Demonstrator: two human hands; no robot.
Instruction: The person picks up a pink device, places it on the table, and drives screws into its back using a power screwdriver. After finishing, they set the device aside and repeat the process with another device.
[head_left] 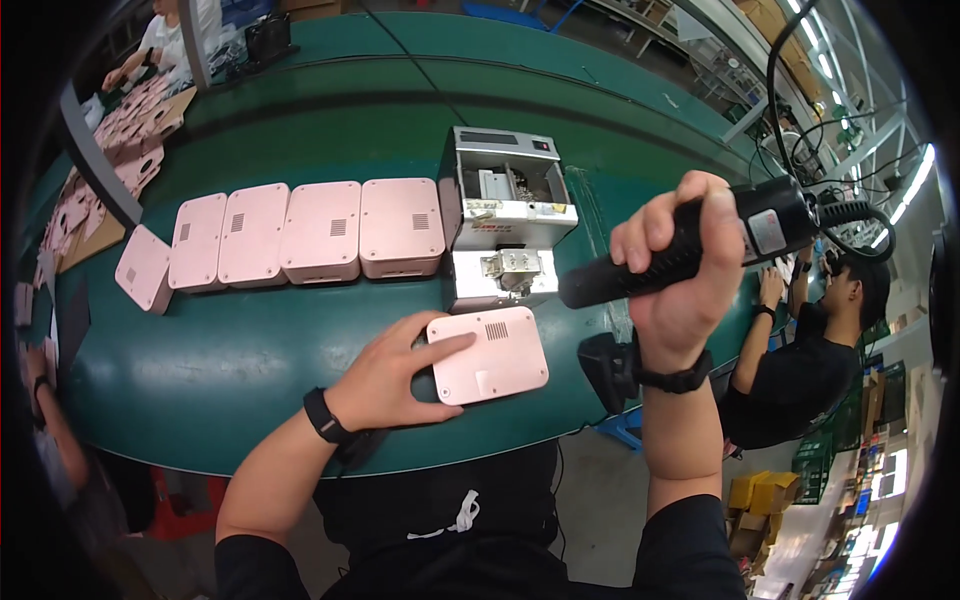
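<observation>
My left hand steadies a pink plastic case on the green table, gripping its left end with the index finger lying across the top. The case lies flat, its slotted vent and corner holes facing up. Raised at the right, my right hand is wrapped round a black corded electric screwdriver. The screwdriver's tip end points left, above the table and apart from the case. Just behind the case stands a grey screw feeder with an open top and a metal outlet at its front.
Several more pink cases stand in a row left of the feeder, the end one turned askew. Loose pink parts lie at the far left. A co-worker in black sits at the right; a cable hangs at upper right.
</observation>
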